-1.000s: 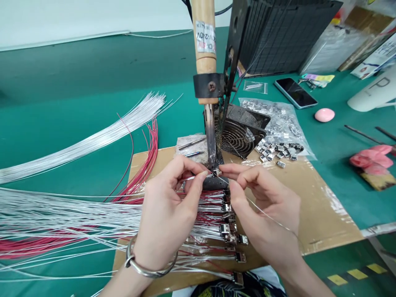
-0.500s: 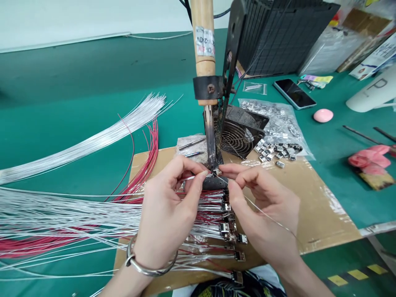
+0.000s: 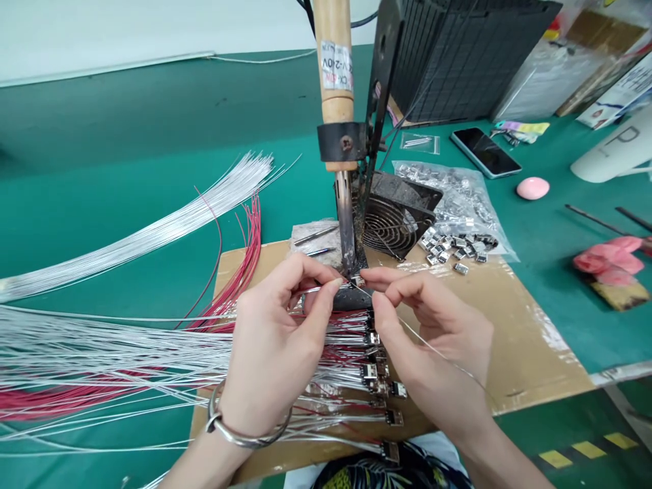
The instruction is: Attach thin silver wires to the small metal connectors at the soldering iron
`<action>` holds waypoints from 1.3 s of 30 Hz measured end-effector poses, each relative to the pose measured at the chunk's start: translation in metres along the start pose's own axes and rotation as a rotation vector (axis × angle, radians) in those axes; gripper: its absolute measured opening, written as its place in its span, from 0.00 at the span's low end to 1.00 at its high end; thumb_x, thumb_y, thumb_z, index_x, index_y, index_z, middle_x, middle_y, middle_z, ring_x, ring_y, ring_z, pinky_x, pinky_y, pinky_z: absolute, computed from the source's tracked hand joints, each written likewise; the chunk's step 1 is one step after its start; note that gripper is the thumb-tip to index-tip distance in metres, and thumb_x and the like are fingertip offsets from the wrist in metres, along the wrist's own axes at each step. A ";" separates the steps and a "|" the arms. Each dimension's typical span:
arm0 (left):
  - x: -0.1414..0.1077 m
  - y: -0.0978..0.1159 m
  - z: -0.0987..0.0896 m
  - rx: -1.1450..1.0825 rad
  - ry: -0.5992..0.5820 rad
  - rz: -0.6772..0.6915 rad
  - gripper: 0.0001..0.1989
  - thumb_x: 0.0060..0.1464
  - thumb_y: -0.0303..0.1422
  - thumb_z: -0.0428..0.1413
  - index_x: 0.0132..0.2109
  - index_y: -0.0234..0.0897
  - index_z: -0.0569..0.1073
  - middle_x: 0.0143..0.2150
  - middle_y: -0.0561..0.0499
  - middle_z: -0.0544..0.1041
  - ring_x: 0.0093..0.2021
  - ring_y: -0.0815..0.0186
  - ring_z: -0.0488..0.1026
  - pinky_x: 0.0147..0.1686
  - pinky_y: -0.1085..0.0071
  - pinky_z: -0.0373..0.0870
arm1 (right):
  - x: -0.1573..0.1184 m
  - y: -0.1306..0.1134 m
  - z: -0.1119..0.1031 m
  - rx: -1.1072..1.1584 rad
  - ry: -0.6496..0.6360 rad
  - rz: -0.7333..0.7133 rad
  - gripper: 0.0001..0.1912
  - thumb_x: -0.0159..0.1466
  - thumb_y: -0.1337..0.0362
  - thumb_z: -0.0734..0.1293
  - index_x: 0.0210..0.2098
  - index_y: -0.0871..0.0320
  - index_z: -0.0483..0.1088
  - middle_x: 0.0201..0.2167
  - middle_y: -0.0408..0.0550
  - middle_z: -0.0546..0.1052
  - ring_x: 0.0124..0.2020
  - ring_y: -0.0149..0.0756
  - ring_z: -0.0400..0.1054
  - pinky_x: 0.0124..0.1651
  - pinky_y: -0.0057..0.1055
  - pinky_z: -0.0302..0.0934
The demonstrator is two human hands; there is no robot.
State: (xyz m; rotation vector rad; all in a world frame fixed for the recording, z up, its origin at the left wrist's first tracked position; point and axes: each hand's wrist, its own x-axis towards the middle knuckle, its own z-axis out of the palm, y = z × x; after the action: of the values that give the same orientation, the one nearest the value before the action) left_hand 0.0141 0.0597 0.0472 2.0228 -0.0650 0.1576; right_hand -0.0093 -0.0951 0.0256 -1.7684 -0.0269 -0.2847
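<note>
A wooden-handled soldering iron (image 3: 336, 102) hangs tip down from a black metal stand (image 3: 381, 95). Just under its tip, my left hand (image 3: 285, 339) pinches thin wires between thumb and forefinger. A small metal connector (image 3: 358, 280) sits at the fingertips of my right hand (image 3: 432, 333), whose thumb and fingers also hold a thin solder wire (image 3: 432, 350) that trails back across the palm. The exact joint at the tip is too small to make out. Below the hands lie finished-looking connectors (image 3: 370, 372) on white and red wires (image 3: 127, 353).
Brown cardboard (image 3: 514, 346) covers the green table. Behind the hands are a black fan (image 3: 392, 224), loose connectors (image 3: 458, 251) and a plastic bag (image 3: 443, 190). A phone (image 3: 486, 153), pink egg-shaped object (image 3: 532, 188) and white mug (image 3: 611, 153) stand right. White wires (image 3: 204, 210) lie left.
The thumb of my right hand has shifted slightly to the left and up along the solder wire. My left hand has hardly moved.
</note>
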 end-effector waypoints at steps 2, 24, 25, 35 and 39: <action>-0.001 0.000 -0.001 0.009 0.002 0.003 0.06 0.61 0.24 0.60 0.35 0.39 0.76 0.34 0.55 0.80 0.34 0.67 0.76 0.31 0.72 0.69 | 0.000 0.000 0.000 -0.001 0.000 0.001 0.08 0.66 0.72 0.69 0.33 0.53 0.71 0.47 0.45 0.82 0.50 0.39 0.78 0.56 0.38 0.70; -0.038 -0.028 0.009 0.189 -0.063 0.039 0.06 0.65 0.27 0.57 0.38 0.40 0.76 0.48 0.47 0.80 0.51 0.58 0.76 0.53 0.61 0.71 | -0.029 0.027 -0.011 -0.109 -0.110 0.008 0.08 0.65 0.70 0.69 0.30 0.54 0.70 0.42 0.48 0.84 0.44 0.40 0.80 0.49 0.35 0.72; -0.039 -0.031 0.006 0.219 -0.039 0.076 0.05 0.64 0.28 0.58 0.40 0.40 0.77 0.50 0.46 0.80 0.53 0.58 0.76 0.54 0.61 0.71 | -0.031 0.030 -0.011 -0.103 -0.121 0.006 0.08 0.66 0.69 0.69 0.30 0.54 0.70 0.43 0.49 0.83 0.44 0.40 0.80 0.49 0.35 0.72; 0.059 -0.126 -0.130 1.057 0.108 0.134 0.08 0.66 0.27 0.55 0.46 0.29 0.77 0.46 0.38 0.80 0.52 0.49 0.75 0.55 0.49 0.71 | -0.035 0.042 -0.011 0.017 0.009 0.083 0.10 0.69 0.62 0.68 0.30 0.54 0.70 0.44 0.49 0.82 0.47 0.38 0.77 0.48 0.29 0.69; 0.098 -0.165 -0.164 1.240 0.040 0.072 0.09 0.66 0.32 0.59 0.50 0.32 0.76 0.52 0.44 0.77 0.55 0.54 0.75 0.56 0.49 0.72 | -0.036 0.042 -0.009 0.031 0.018 0.103 0.11 0.70 0.61 0.68 0.30 0.54 0.70 0.43 0.48 0.81 0.46 0.37 0.75 0.47 0.28 0.67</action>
State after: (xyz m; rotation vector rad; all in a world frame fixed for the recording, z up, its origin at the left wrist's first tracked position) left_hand 0.1169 0.2820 -0.0145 3.2527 -0.0087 0.3380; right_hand -0.0387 -0.1082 -0.0208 -1.7299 0.0718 -0.2249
